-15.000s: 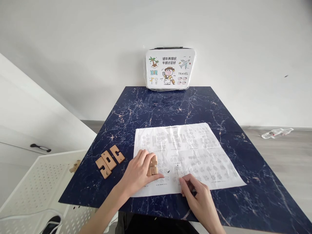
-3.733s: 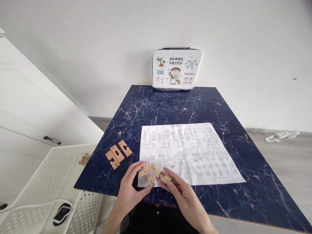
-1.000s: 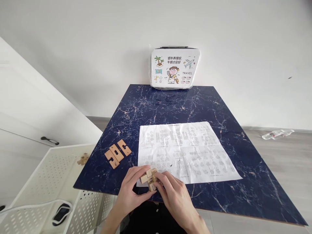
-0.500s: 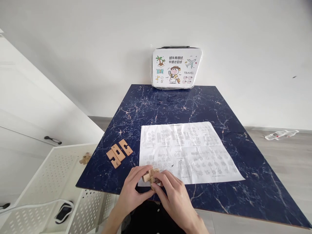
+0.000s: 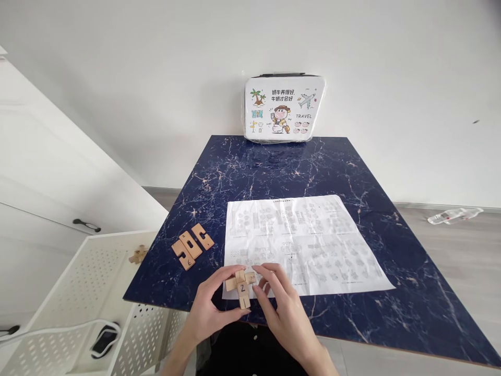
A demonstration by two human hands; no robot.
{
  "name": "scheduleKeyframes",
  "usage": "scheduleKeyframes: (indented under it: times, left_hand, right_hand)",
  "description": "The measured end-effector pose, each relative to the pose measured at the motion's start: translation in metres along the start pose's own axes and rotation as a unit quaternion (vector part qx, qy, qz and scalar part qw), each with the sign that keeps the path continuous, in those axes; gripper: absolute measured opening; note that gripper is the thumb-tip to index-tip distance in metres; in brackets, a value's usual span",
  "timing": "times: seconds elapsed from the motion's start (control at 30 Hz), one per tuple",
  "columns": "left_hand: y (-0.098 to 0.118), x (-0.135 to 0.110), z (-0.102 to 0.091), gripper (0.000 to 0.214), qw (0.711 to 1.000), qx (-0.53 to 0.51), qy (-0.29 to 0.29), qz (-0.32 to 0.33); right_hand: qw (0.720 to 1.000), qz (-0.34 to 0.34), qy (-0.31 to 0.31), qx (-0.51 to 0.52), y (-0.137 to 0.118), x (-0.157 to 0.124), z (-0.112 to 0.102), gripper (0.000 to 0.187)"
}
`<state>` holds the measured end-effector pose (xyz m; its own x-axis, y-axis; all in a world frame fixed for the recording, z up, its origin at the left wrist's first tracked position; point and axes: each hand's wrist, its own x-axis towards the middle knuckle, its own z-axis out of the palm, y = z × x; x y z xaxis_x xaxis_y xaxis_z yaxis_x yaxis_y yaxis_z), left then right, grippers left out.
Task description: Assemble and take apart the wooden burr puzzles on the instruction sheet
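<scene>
My left hand (image 5: 211,308) grips a small cross of interlocked wooden puzzle pieces (image 5: 240,286) marked with numbers, held just above the near edge of the dark blue marble table (image 5: 274,172). My right hand (image 5: 284,308) touches the cross's right side with thumb and fingertips, fingers partly spread. Three loose notched wooden pieces (image 5: 192,245) lie side by side on the table to the left of the hands. A white instruction sheet (image 5: 305,245) lies flat behind the hands.
A white illustrated case (image 5: 284,108) leans on the wall at the table's far edge. A white perforated cart (image 5: 78,292) stands at left with a small wooden piece (image 5: 138,255) and a dark object (image 5: 102,342). A plastic bottle (image 5: 454,214) lies on the floor.
The right hand has drawn back from covering the wooden cross, so the piece marked 2 now shows. The left hand keeps its hold. Earlier, separate pieces were joined into the cross.
</scene>
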<state>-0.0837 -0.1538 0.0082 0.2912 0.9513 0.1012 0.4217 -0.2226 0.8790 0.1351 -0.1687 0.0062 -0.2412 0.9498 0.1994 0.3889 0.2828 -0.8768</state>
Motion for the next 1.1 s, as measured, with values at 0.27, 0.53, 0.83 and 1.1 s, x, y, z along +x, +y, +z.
scheduleKeyframes:
  times: [0.27,0.53,0.83,1.1]
  left_hand:
    - [0.002,0.0,-0.005,0.067,0.999,-0.026,-0.024,-0.017]
    - [-0.002,0.001,-0.008,0.065,0.996,-0.071,-0.045,0.003]
    - [-0.01,-0.003,-0.01,0.087,0.994,-0.104,-0.024,-0.038]
    - [-0.014,-0.003,-0.012,0.076,0.993,-0.096,-0.048,-0.043]
  right_hand:
    - [0.998,0.018,-0.037,0.039,0.001,0.006,0.0,0.017]
    - [0.989,0.072,-0.086,0.098,-0.005,0.007,0.0,0.032]
    - [0.99,0.065,-0.058,0.107,-0.006,0.007,0.004,0.032]
    - [0.992,0.067,-0.045,0.099,-0.011,0.007,0.009,0.037]
